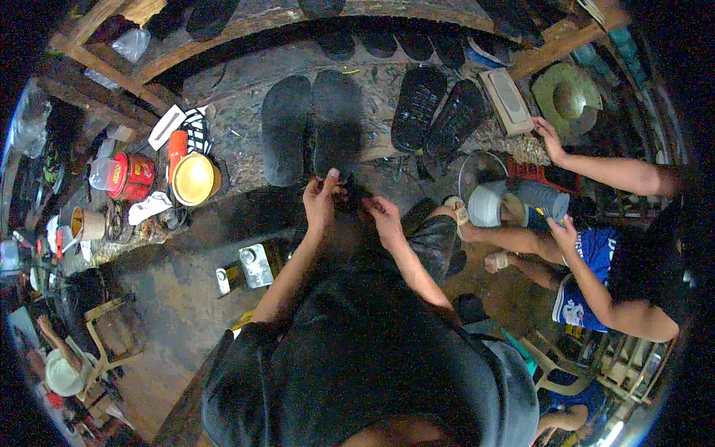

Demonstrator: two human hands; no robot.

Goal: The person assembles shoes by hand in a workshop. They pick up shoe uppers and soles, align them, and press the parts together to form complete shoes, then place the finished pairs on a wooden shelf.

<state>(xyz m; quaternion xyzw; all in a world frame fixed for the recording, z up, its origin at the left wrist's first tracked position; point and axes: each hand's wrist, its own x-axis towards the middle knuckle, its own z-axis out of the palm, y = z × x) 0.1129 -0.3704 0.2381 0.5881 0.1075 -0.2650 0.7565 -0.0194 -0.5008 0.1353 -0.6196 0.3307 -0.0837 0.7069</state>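
Note:
Two black shoe soles, a left one [286, 132] and a right one [337, 119], lie side by side on the worn workbench in front of me. At the near end of the right sole, my left hand [320, 203] is closed, thumb up, around something small and dark. My right hand [385, 222] is a little to the right, with thumb and fingers pinched together. Whatever the two hands hold blends into the shadow between them, so I cannot make it out.
Another pair of black soles [418, 110] lies to the right, near a pale block [506, 102] under a co-worker's hand [550, 140]. That person's other hand holds a grey sole [544, 200]. A yellow tub [195, 180] and a red container [134, 176] stand left on the bench.

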